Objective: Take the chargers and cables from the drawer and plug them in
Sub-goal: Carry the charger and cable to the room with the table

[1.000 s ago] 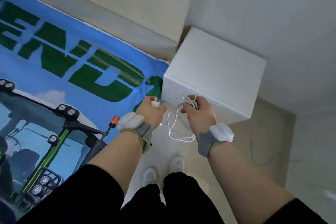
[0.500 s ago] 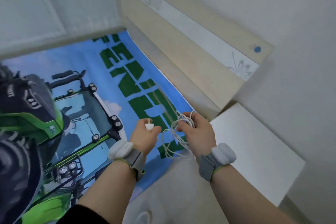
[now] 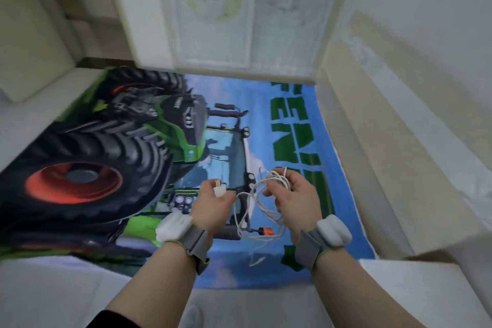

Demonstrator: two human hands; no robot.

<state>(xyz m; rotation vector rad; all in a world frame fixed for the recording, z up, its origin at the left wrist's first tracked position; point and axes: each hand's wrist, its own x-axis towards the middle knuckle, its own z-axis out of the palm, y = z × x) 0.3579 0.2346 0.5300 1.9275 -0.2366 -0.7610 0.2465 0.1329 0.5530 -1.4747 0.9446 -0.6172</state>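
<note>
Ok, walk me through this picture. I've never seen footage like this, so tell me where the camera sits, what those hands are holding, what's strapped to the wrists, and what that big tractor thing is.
There is no machine here: a person wears a wide-angle camera on the head, looking forward and down, so you see their own two bare arms. The left hand pinches a small white plug, probably one end of the cable. The right hand grips a loose bundle of white cable, whose loops hang down between the hands. Each wrist carries a grey strap with a white pod; I cannot tell what it does. The tractor is only a picture printed on a blue blanket spread over a bed. A white cabinet top shows at the lower right. No socket is visible.
</note>
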